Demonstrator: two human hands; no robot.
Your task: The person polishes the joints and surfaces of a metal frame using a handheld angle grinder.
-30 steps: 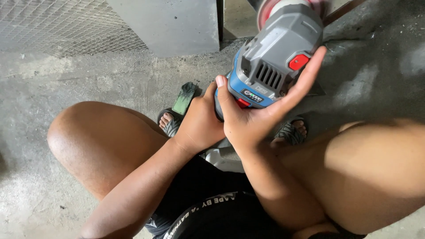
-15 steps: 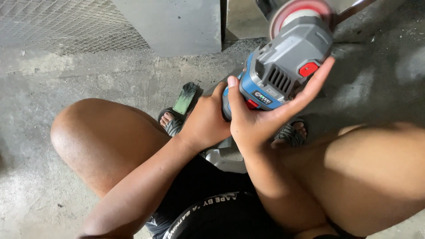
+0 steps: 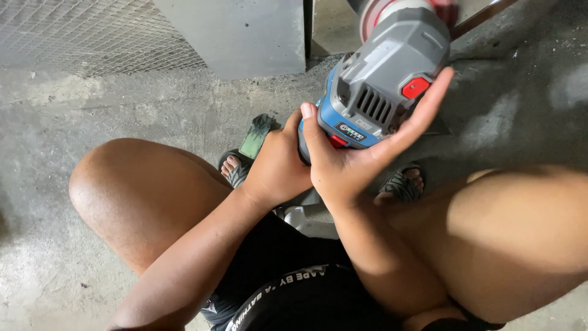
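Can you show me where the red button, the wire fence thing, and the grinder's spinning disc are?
red button (image 3: pixel 416 87): head view, middle of its face.
wire mesh (image 3: pixel 92 34): head view, open part of the grid.
disc (image 3: pixel 371 13): head view, its red-and-grey edge.

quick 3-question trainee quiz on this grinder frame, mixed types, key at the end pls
1. True or false: both hands are on the grinder.
2. Which colour is the button on the grinder's grey housing? A) green B) red C) yellow
3. What lies on the concrete floor at the top left?

Key
1. True: the right hand cups the tool's body with open fingers, and the left hand grips it from below, behind the right.
2. B.
3. A sheet of wire mesh, beside a grey metal box.
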